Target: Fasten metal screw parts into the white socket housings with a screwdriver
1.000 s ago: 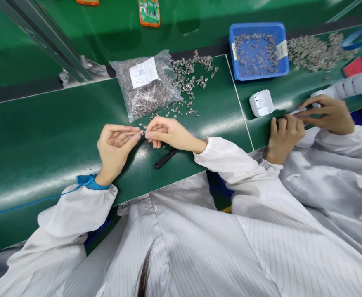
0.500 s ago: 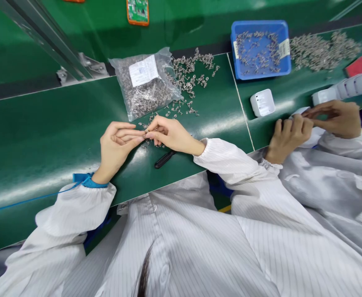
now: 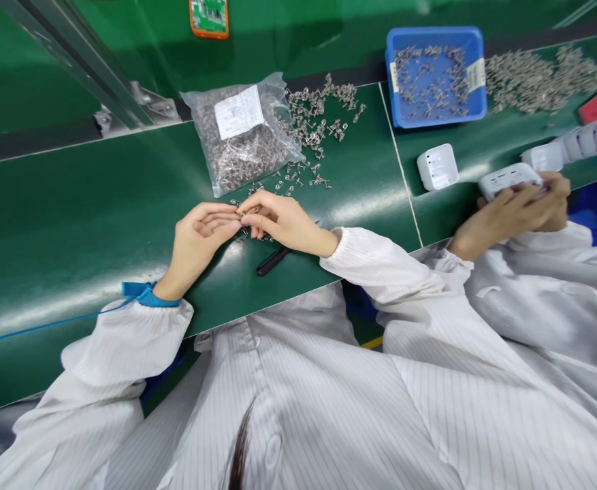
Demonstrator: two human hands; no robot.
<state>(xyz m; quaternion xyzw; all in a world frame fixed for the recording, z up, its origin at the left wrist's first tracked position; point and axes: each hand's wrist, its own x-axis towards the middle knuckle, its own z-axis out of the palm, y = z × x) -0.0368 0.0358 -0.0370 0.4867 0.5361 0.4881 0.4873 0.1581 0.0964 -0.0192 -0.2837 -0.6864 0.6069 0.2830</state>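
My left hand (image 3: 199, 238), with a blue wrist strap (image 3: 150, 295), is closed in a pinch, thumb against fingers. Its fingertips meet those of my right hand (image 3: 282, 221), also pinched. What lies between them is too small and too covered to name. Small metal pieces (image 3: 318, 129) are strewn over the green table, some partly hidden beneath my right hand. Just below that hand rests a black-handled tool (image 3: 272, 261), its far end covered. Behind my hands lies a clear plastic bag (image 3: 241, 153) full of similar metal pieces, bearing a white label (image 3: 238, 112).
To the right, a blue bin (image 3: 438, 121) holds more metal pieces, beside a loose heap (image 3: 543, 80). A white plastic housing (image 3: 438, 167) stands nearby. A co-worker's hands (image 3: 512, 214) hold another white housing (image 3: 510, 180). A metal post (image 3: 88, 61) rises at back left.
My left hand has shifted slightly right, and its fingers are drawn in closer to my right fingertips. The co-worker's hands have turned a white housing into view.
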